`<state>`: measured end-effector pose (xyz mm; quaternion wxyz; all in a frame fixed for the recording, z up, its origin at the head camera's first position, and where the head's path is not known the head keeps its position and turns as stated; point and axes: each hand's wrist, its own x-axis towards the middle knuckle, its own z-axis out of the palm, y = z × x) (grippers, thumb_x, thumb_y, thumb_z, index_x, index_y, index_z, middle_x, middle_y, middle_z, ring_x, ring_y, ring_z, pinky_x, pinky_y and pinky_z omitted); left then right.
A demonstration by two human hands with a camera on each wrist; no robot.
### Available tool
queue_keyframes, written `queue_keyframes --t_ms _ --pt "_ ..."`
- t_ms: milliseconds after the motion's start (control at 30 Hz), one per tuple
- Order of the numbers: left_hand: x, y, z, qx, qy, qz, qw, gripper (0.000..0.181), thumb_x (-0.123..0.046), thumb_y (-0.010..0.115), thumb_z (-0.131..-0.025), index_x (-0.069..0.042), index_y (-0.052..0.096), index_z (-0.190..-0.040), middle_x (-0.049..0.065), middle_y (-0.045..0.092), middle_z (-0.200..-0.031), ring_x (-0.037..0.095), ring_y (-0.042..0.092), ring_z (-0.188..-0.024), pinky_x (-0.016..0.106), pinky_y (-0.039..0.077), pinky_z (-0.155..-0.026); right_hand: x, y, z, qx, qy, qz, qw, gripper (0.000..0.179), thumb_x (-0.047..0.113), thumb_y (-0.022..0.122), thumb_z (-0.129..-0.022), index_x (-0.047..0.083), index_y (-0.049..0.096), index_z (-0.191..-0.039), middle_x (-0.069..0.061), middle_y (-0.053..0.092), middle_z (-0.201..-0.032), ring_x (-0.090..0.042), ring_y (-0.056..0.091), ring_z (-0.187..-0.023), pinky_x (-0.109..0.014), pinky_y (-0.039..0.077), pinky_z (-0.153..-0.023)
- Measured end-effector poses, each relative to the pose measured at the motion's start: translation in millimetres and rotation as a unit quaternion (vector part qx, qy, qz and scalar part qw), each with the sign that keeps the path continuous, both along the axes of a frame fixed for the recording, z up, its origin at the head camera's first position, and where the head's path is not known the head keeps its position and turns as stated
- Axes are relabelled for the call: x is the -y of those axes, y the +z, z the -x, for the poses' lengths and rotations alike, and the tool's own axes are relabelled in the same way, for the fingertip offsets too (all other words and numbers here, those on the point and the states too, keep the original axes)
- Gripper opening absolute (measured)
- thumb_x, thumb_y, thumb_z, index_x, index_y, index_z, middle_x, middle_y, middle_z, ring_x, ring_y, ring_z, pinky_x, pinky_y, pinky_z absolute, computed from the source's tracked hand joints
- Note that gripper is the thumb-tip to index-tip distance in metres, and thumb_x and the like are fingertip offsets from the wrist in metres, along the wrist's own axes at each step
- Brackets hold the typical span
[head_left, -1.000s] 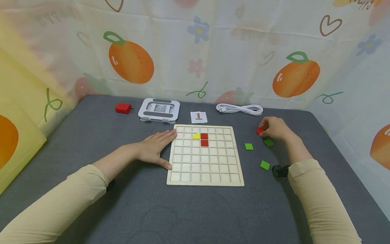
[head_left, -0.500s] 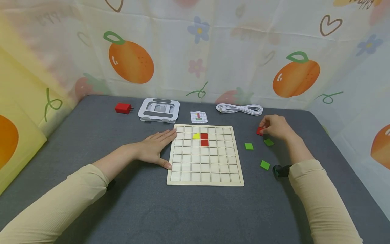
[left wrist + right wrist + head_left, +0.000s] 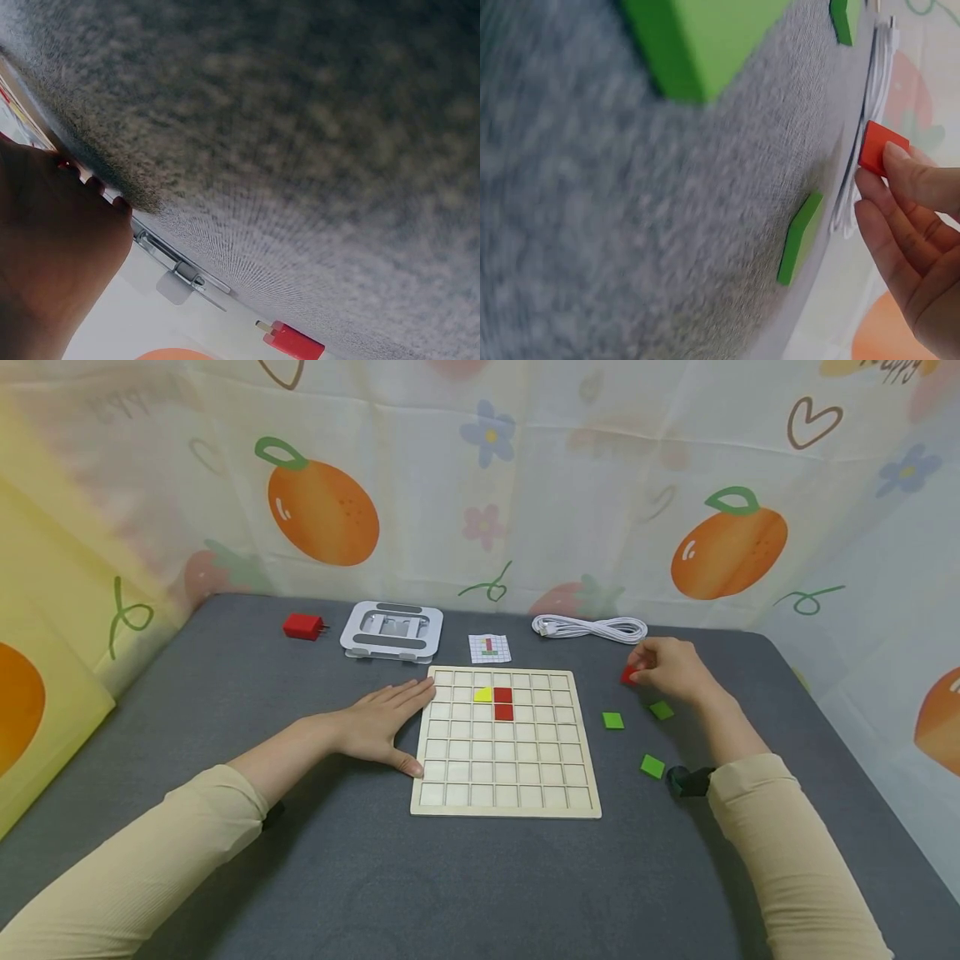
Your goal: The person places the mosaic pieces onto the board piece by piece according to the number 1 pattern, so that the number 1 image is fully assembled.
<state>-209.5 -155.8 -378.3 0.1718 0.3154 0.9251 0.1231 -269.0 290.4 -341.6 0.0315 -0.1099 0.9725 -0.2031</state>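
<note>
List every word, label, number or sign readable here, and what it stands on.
"Happy": on the printed backdrop cloth, upper right, cropped by the frame's top.
Apparently "happy": same cloth, upper left, too faint to be sure.
No letters or numbers legible on grid board, pattern card, red plug adapter or white cable.
</note>
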Motion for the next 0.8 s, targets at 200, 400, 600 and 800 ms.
queue_keyframes --t_ms 200,400,600,800 --pt "-0.3 -0.2 0.3 -0.001 0.000 0.001 1.0000 0.121 -0.067 0.073 -0.074 -0.008 0.011 -0.160 0.009 0.005 -0.170 0.036 0.007 -0.157 0.057 0.013 -0.126 10.6 0.7 -0.9 -0.003 0.013 0.003 0.9999 0.015 0.008 0.072 -0.087 0.003 0.069 -0.100 -0.015 0.072 -0.094 -0.027 0.064 -0.089 -0.038 0.046 -0.082" --pt "-0.3 0.1 0.2 0.001 0.000 0.003 1.0000 0.121 -0.067 0.073 -0.074 -0.008 0.010 -0.160 0.009 0.005 -0.170 0.035 0.007 -0.157 0.058 0.012 -0.125 19.0 1.8 -2.6 -0.002 0.021 0.018 0.9996 0.014 0.008 0.073 -0.087 0.005 0.070 -0.100 -0.014 0.073 -0.093 -0.025 0.064 -0.088 -0.036 0.047 -0.080" --pt "0.1 0.7 -0.1 0.001 0.000 0.003 1.0000 0.121 -0.067 0.073 -0.074 -0.008 0.010 -0.160 0.009 0.005 -0.170 0.036 0.007 -0.157 0.058 0.013 -0.125 28.7 4.2 -4.4 -0.010 0.038 0.033 0.9987 0.015 0.009 0.074 -0.086 0.006 0.071 -0.100 -0.013 0.073 -0.092 -0.022 0.066 -0.085 -0.030 0.047 -0.074" --pt "0.5 1.3 -0.2 0.001 0.000 0.004 1.0000 0.121 -0.067 0.073 -0.074 -0.008 0.010 -0.160 0.009 0.004 -0.170 0.035 0.007 -0.157 0.058 0.013 -0.125 43.2 4.3 -6.8 0.004 0.049 0.050 0.9975 0.015 0.009 0.074 -0.086 0.006 0.071 -0.101 -0.012 0.070 -0.094 -0.023 0.068 -0.087 -0.031 0.051 -0.075"
